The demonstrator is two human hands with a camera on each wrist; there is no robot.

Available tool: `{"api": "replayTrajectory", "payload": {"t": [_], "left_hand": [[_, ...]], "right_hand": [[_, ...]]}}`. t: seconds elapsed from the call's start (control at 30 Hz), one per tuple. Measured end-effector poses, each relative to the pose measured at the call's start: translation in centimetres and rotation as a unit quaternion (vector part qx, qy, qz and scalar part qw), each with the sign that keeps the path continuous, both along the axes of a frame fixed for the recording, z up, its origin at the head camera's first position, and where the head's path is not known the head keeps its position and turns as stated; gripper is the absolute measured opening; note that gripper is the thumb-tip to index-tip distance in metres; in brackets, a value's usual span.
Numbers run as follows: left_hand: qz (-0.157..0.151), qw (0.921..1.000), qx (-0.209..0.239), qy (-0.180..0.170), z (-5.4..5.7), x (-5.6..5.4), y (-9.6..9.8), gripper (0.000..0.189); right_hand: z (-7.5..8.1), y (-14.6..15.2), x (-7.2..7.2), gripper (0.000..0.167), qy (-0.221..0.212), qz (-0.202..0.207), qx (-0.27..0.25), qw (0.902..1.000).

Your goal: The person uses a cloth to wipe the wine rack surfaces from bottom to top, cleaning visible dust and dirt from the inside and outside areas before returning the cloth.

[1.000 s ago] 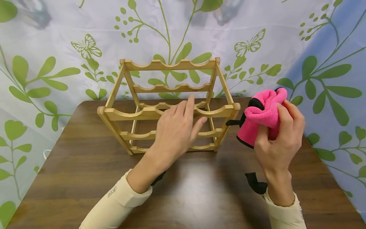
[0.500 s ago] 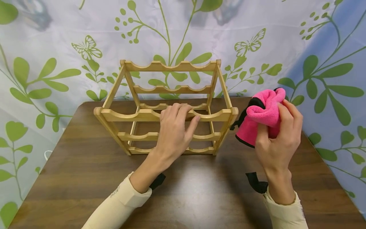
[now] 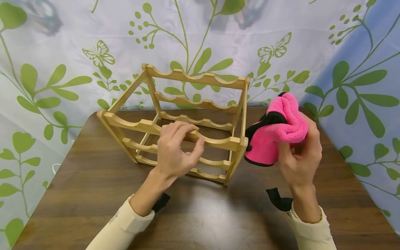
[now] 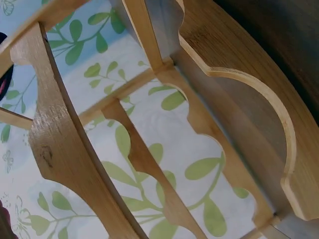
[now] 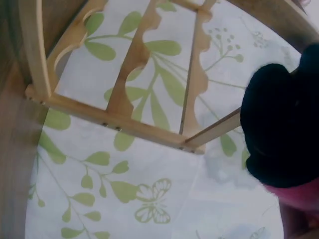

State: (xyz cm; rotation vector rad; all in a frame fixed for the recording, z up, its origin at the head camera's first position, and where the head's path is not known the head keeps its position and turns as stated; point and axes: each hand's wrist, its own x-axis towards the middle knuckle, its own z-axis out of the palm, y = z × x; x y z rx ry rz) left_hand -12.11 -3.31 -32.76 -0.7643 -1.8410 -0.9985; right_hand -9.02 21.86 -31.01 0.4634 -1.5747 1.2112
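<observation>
A light wooden wine rack (image 3: 215,142) with scalloped rails stands turned at an angle on the table. My left hand (image 3: 175,152) grips its top front rail near the middle, fingers over the top and thumb in front. In my right hand (image 3: 301,163) is a bunched pink fleece cloth (image 3: 265,144) with black edging, held between thumb and fingers. The cloth's left side comes right up to the rack's right front corner. In the left wrist view the scalloped rail (image 4: 55,132) shows close up. Black trim of the cloth (image 5: 279,124) fills the right of the right wrist view.
The dark brown wooden table (image 3: 200,222) extends on all sides of the rack. Behind it hangs a white curtain (image 3: 118,21) printed with green leaves and butterflies. Black straps (image 3: 279,199) hang by both wrists.
My left hand has closed on the top rail and moved left. The rack has turned, its right front corner coming nearer. My right hand has brought the cloth left to that corner.
</observation>
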Motion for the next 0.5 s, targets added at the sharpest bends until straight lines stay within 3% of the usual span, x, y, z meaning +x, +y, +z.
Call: {"api": "replayTrajectory", "payload": {"t": [0.13, 0.2, 0.3, 0.4, 0.5], "left_hand": [[-0.008, 0.9998, 0.013, 0.008, -0.2, -0.3, -0.6, 0.020], [-0.015, 0.9996, 0.022, 0.007, -0.2, -0.4, -0.9, 0.019], [-0.031, 0.9988, 0.039, 0.003, -0.3, -0.6, -1.2, 0.016], [-0.048, 0.9969, 0.061, -0.006, -0.2, -0.8, -1.5, 0.013], [-0.060, 0.9951, 0.078, -0.012, -0.2, -0.8, -1.8, 0.012]], "right_hand": [[0.2, -0.7, 0.2, 0.055, 0.019, 0.094, 0.058, 0.9936], [0.3, -1.0, 0.4, 0.057, 0.000, 0.140, 0.101, 0.9851], [0.3, -1.2, 0.7, 0.058, -0.055, 0.199, 0.162, 0.9649], [0.3, -1.6, 0.8, 0.058, -0.088, 0.231, 0.208, 0.9463], [0.4, -2.1, 0.9, 0.061, -0.085, 0.228, 0.244, 0.9389]]}}
